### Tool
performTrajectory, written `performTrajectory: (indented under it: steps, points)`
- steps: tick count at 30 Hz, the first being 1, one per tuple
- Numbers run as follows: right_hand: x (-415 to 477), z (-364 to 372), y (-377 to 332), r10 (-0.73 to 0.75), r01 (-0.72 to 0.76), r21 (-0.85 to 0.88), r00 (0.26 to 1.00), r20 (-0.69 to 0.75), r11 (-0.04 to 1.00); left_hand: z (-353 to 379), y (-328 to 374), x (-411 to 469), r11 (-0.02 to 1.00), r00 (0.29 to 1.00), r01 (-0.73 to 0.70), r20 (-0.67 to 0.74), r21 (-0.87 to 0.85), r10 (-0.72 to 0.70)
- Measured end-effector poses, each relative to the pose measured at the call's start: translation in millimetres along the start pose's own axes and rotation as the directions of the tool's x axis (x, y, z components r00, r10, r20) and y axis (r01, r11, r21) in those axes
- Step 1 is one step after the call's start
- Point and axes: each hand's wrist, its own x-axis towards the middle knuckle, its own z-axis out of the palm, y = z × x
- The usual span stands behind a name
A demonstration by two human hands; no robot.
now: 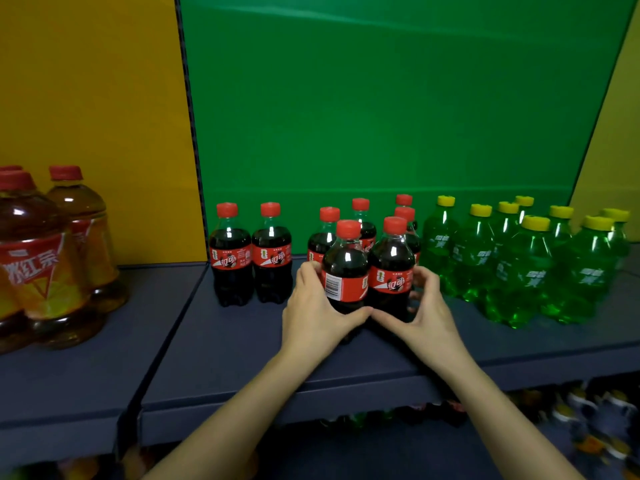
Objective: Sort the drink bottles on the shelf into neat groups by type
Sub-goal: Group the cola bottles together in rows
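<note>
Two small cola bottles with red caps stand side by side at the front of the blue shelf (pixel 225 341). My left hand (pixel 317 306) wraps the left cola bottle (pixel 344 268). My right hand (pixel 427 303) wraps the right cola bottle (pixel 391 268); the two thumbs meet below them. Several more cola bottles (pixel 362 223) stand just behind. Two cola bottles (pixel 251 254) stand apart to the left. Several green soda bottles with yellow caps (pixel 519 265) are grouped on the right.
Large iced-tea bottles with red caps (pixel 45 261) stand on the neighbouring shelf section at the left, before a yellow back panel. A green back panel (pixel 381 116) rises behind the colas. Blurred bottles (pixel 571 410) show on a lower shelf.
</note>
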Motion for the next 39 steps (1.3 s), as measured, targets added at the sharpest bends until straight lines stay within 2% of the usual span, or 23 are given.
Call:
performTrajectory:
  steps: [7, 14, 22, 31, 39]
  points:
    - [5, 1, 7, 0.027, -0.026, -0.036, 0.999, 0.027, 0.999, -9, -5, -8, 0.983, 0.993, 0.034, 0.118, -0.180, -0.012]
    - [-2, 0, 8, -0.008, 0.010, -0.041, 0.999, 0.049, 0.999, -13, -10, -11, 0.994, 0.999, 0.053, 0.005, -0.096, -0.053]
    - [1, -1, 0, -0.016, 0.029, -0.146, 0.996, 0.087, 0.989, -36, -17, -21, 0.985, 0.997, 0.065, -0.033, -0.161, -0.071]
    - [-9, 34, -36, -0.144, 0.141, 0.032, 0.967, 0.211, 0.990, -98, -53, -22, 0.964, 0.986, 0.119, -0.088, -0.239, -0.143]
    - [3, 84, -64, -0.142, 0.129, 0.065, 0.950, 0.277, 0.990, -125, -78, -6, 0.947, 0.987, 0.148, -0.021, -0.284, -0.160]
